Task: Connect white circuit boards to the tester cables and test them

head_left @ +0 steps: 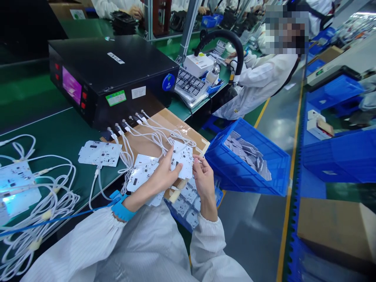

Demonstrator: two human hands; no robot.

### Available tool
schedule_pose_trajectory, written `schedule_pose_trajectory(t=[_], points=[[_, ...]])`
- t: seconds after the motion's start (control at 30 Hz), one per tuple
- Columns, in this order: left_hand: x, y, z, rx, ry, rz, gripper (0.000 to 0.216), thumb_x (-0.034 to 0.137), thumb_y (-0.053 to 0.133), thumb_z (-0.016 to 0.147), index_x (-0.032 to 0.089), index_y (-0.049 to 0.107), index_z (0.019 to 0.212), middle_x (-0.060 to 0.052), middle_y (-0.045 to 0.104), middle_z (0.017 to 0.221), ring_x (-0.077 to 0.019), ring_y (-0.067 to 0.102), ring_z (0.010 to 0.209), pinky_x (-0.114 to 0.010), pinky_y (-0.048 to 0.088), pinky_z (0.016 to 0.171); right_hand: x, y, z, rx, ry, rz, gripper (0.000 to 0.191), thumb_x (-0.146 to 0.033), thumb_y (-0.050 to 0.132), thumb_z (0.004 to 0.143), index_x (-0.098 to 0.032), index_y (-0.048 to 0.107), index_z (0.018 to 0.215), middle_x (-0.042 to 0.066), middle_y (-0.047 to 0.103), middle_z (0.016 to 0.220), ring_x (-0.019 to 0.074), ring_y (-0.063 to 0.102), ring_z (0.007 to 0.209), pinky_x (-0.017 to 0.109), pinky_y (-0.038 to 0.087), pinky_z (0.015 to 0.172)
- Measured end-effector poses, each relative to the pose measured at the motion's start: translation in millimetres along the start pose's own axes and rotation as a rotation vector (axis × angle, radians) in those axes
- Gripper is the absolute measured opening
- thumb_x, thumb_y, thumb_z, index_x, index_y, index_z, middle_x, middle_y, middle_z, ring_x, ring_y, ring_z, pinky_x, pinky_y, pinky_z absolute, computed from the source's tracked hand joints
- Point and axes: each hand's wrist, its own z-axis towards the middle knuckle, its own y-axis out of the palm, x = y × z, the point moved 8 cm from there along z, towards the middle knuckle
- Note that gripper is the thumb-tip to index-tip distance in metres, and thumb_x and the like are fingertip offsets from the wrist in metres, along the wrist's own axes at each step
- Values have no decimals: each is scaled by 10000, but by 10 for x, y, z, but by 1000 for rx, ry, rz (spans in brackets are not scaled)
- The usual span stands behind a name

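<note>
A white circuit board (182, 158) is gripped by its left edge in my left hand (164, 172), thumb on its face. My right hand (203, 176) is closed in a pinch at the board's right edge. What its fingertips hold is too small to make out, though a white cable (188, 141) runs close by. Below my left hand lies another white circuit board (143, 169), partly covered by my forearm. Farther left, a white circuit board (101, 153) rests on the green bench with cables attached. A blue strap (123, 207) circles my left wrist.
Several white cables run from a black box (114, 74) with a lit screen across cardboard (147, 144). A blue bin (249, 178) of grey pieces stands at right; a tray of boards (186, 205) sits below my hands. Coiled cables (44, 213) fill the left. A co-worker (261, 78) sits beyond.
</note>
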Motion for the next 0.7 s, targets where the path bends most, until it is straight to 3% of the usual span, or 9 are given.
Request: schedule_pose_trajectory(t=[0.13, 0.27, 0.37, 0.53, 0.7], points=[[77, -97, 28, 3, -7, 96, 522, 376, 570, 998, 171, 564, 1477, -146, 714, 1309, -264, 706, 1133, -411, 608, 971, 24, -29, 21, -8, 55, 41, 511, -514, 913, 705, -227, 693, 1066, -10, 756, 794, 178, 717, 714, 309, 594, 663], [211, -227, 124, -26, 43, 252, 363, 340, 570, 1004, 193, 711, 1305, -118, 730, 1177, -199, 728, 857, -351, 625, 808, 20, -60, 71, -65, 89, 15, 471, -485, 930, 686, -220, 722, 1015, -17, 743, 737, 161, 698, 675, 292, 574, 655], [289, -240, 201, -28, 99, 304, 221, 285, 616, 972, 194, 792, 1071, -81, 736, 1013, -175, 714, 780, -304, 612, 732, 7, -77, 106, -81, 98, 26, 454, -457, 943, 673, -219, 745, 1005, -16, 747, 733, 157, 698, 671, 293, 577, 666], [322, -206, 254, -39, 92, 289, 147, 225, 642, 942, 173, 778, 925, -55, 758, 943, -161, 705, 729, -283, 604, 695, 20, -116, 157, -56, 101, 73, 473, -414, 958, 645, -208, 757, 1021, -3, 774, 775, 154, 710, 686, 285, 581, 675], [382, -230, 269, -1, 164, 419, 154, 207, 651, 924, 189, 802, 948, -70, 771, 965, -211, 725, 883, -359, 608, 888, 31, -102, 182, -56, 120, 81, 508, -405, 956, 645, -192, 730, 1047, -4, 780, 777, 157, 712, 676, 298, 594, 680]])
